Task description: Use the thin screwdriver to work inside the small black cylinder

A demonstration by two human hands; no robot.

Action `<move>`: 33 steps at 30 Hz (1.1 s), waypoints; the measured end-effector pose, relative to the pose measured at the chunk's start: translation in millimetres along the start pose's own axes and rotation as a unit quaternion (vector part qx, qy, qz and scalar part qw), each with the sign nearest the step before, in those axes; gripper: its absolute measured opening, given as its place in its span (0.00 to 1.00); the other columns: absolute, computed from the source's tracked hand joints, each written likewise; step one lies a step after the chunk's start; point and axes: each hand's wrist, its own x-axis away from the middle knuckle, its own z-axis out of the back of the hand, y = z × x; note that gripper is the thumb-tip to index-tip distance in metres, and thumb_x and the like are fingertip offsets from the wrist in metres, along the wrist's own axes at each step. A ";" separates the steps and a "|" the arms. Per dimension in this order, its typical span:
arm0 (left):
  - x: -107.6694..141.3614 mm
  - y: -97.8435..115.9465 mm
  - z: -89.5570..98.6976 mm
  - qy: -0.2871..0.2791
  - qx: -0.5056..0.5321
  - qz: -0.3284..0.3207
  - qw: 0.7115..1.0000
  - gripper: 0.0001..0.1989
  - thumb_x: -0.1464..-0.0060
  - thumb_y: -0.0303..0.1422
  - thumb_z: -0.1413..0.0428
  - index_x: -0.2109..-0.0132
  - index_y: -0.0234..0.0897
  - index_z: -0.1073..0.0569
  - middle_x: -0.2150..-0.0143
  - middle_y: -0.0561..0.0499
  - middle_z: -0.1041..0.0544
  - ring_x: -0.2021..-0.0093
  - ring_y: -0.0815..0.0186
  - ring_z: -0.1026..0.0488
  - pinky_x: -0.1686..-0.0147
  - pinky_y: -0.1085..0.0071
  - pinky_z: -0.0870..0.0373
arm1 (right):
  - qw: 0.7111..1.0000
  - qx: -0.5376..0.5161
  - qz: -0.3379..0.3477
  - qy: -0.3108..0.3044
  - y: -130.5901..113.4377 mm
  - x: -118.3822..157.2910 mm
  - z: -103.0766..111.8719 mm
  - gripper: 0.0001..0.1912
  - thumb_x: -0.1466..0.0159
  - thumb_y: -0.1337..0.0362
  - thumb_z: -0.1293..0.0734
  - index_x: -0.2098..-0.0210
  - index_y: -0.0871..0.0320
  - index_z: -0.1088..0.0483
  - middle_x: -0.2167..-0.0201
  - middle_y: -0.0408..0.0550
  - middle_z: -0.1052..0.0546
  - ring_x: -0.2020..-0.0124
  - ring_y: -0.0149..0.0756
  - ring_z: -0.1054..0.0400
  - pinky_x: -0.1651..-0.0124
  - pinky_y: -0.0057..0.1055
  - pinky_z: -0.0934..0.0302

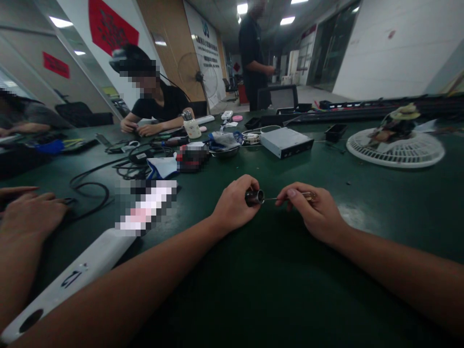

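My left hand is closed around a short dark cylinder whose round, metallic-looking open end faces right. Opposite it, my right hand grips a screwdriver with a see-through amber handle. The screwdriver's thin shaft points left, its tip at or just beside the cylinder's rim; contact is unclear. Both hands are low over the dark green table. A long white device with a handwritten mark lies alongside my left forearm, its far end blurred out.
Another person's hand rests at the left edge. Beyond my hands are a grey disc drive, a white fan grille, a bowl with cloth, a bottle and black cables. A seated person works across the table; another stands behind.
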 end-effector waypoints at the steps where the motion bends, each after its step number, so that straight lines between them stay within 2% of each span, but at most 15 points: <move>1: 0.0 0.0 0.0 -0.007 0.001 -0.001 1.000 0.12 0.52 0.23 0.40 0.61 0.38 0.31 0.62 0.51 0.26 0.64 0.63 0.28 0.64 0.66 0.31 | 1.000 -0.011 0.004 -0.005 -0.4 0.2 0.0 0.15 0.26 0.58 0.39 0.61 0.55 0.23 0.67 0.44 0.19 0.68 0.34 0.27 0.64 0.33 0.35; 4: 0.1 0.0 0.2 -0.021 0.001 -0.003 1.000 0.12 0.52 0.23 0.40 0.60 0.38 0.30 0.62 0.51 0.25 0.63 0.63 0.28 0.64 0.66 0.31 | 1.000 -0.029 0.007 0.005 -1.5 0.3 -0.7 0.14 0.26 0.58 0.38 0.60 0.55 0.23 0.65 0.44 0.18 0.69 0.33 0.27 0.65 0.32 0.35; 7: 0.3 -0.1 0.4 -0.018 0.000 0.001 1.000 0.12 0.52 0.23 0.40 0.60 0.38 0.30 0.61 0.51 0.25 0.62 0.63 0.27 0.63 0.66 0.30 | 0.999 -0.019 -0.016 0.027 -0.9 -0.7 -1.8 0.13 0.27 0.57 0.38 0.59 0.55 0.24 0.64 0.45 0.18 0.71 0.33 0.27 0.66 0.32 0.35; 9: 0.2 -0.1 0.3 -0.015 -0.007 0.006 1.000 0.12 0.51 0.22 0.40 0.59 0.38 0.30 0.61 0.50 0.25 0.62 0.62 0.27 0.63 0.66 0.30 | 0.999 -0.004 -0.033 0.019 -0.1 -1.6 -1.9 0.13 0.27 0.57 0.38 0.60 0.55 0.24 0.65 0.45 0.18 0.70 0.33 0.28 0.66 0.32 0.35; 13: -0.1 -0.9 0.1 -0.012 -0.027 0.014 0.999 0.13 0.52 0.21 0.40 0.59 0.38 0.30 0.60 0.50 0.25 0.61 0.61 0.27 0.62 0.65 0.30 | 0.999 0.025 -0.039 -0.001 -0.9 -2.2 -1.4 0.11 0.29 0.57 0.35 0.65 0.55 0.24 0.73 0.42 0.23 0.74 0.32 0.31 0.71 0.31 0.39; 16: -0.4 -1.0 0.3 0.002 -0.030 0.022 0.999 0.13 0.51 0.21 0.40 0.59 0.38 0.30 0.59 0.49 0.24 0.60 0.61 0.27 0.62 0.64 0.30 | 0.999 0.025 -0.033 0.026 -1.5 -0.8 -2.1 0.09 0.32 0.57 0.31 0.66 0.55 0.26 0.75 0.42 0.24 0.75 0.32 0.31 0.73 0.31 0.39; 20: -0.2 0.7 1.1 0.013 -0.008 0.018 1.000 0.13 0.50 0.22 0.39 0.58 0.38 0.30 0.59 0.50 0.24 0.59 0.61 0.26 0.60 0.64 0.30 | 0.993 -0.072 -0.051 0.073 1.0 1.3 -4.2 0.11 0.29 0.54 0.36 0.58 0.54 0.28 0.71 0.45 0.19 0.73 0.36 0.24 0.74 0.32 0.35; 22: 0.0 1.1 1.3 0.007 -0.008 0.009 1.000 0.13 0.50 0.22 0.39 0.58 0.38 0.29 0.58 0.50 0.24 0.58 0.61 0.26 0.59 0.64 0.29 | 0.990 -0.085 -0.057 0.093 2.4 0.6 -5.0 0.12 0.27 0.54 0.38 0.55 0.54 0.29 0.70 0.46 0.19 0.72 0.38 0.23 0.74 0.33 0.34; 24: 0.2 0.6 1.0 0.007 -0.016 0.010 1.000 0.13 0.50 0.22 0.40 0.58 0.38 0.29 0.58 0.50 0.24 0.58 0.61 0.26 0.59 0.63 0.29 | 0.996 -0.016 -0.048 0.068 3.0 -1.6 -5.5 0.10 0.28 0.56 0.37 0.57 0.53 0.29 0.67 0.47 0.18 0.67 0.40 0.23 0.68 0.36 0.32; 27: 0.3 -1.2 0.1 0.022 -0.026 0.032 0.999 0.13 0.49 0.21 0.40 0.57 0.38 0.29 0.58 0.50 0.24 0.58 0.60 0.26 0.59 0.63 0.29 | 0.990 0.135 -0.027 -0.020 2.8 -5.8 -6.3 0.02 0.33 0.63 0.31 0.62 0.53 0.28 0.58 0.48 0.19 0.57 0.44 0.25 0.55 0.42 0.33; 30: 0.2 -1.8 -0.3 0.027 -0.028 0.050 0.998 0.14 0.50 0.21 0.40 0.56 0.38 0.29 0.58 0.50 0.24 0.58 0.60 0.25 0.59 0.63 0.29 | 0.975 0.210 -0.031 -0.063 2.8 -7.6 -7.2 0.05 0.39 0.68 0.28 0.65 0.53 0.29 0.60 0.48 0.20 0.58 0.46 0.25 0.57 0.43 0.34; 33: 0.3 -0.2 0.5 0.010 -0.016 0.036 0.999 0.14 0.50 0.22 0.40 0.56 0.38 0.28 0.58 0.50 0.23 0.58 0.61 0.25 0.58 0.63 0.29 | 0.973 0.215 -0.041 -0.073 3.4 -5.8 -7.3 0.06 0.39 0.67 0.29 0.65 0.53 0.30 0.64 0.45 0.20 0.64 0.43 0.25 0.62 0.39 0.34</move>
